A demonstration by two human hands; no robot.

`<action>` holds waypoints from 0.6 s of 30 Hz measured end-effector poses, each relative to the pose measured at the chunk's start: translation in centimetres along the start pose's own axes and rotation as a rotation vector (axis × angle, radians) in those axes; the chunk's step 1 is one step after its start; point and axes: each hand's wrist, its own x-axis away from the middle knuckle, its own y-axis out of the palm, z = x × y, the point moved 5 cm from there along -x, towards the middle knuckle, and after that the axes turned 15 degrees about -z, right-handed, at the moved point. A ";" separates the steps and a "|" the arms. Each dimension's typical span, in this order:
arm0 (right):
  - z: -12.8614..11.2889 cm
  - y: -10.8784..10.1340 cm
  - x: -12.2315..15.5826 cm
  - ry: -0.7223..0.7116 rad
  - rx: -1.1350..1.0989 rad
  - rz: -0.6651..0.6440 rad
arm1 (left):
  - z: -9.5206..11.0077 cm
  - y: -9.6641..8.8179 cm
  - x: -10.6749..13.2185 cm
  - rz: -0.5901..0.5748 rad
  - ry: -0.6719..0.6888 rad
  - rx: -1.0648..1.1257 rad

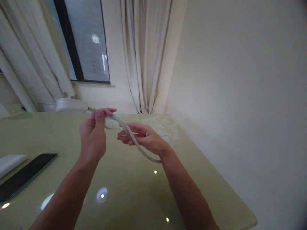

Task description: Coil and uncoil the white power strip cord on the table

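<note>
Left hand (93, 134) pinching white cable (130, 137) end, right hand (144, 138) loosely curled round it — above green table (134, 191)

Cable (146, 156): held above the surface (129, 195), between left hand (92, 135) and right hand (144, 139).
Phone (24, 175): laid on the surface, left of the left forearm.
Box (69, 104): set at the far edge, behind the left hand.
Window (83, 41): placed behind the box.
Wall (240, 95): found right of the surface.
</note>
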 end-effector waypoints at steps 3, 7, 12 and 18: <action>-0.4 0.2 -0.2 0.044 0.122 0.057 | -0.8 0.4 -0.1 0.000 -0.020 0.174; -2.1 0.1 0.5 0.074 0.446 0.156 | -1.1 1.1 0.3 0.024 -0.057 0.213; -4.8 -1.0 2.3 0.067 0.918 0.209 | -1.2 1.1 0.4 0.118 -0.044 0.243; -4.5 -5.0 4.2 0.144 1.028 0.239 | -3.1 -1.5 -0.7 0.261 -0.239 0.591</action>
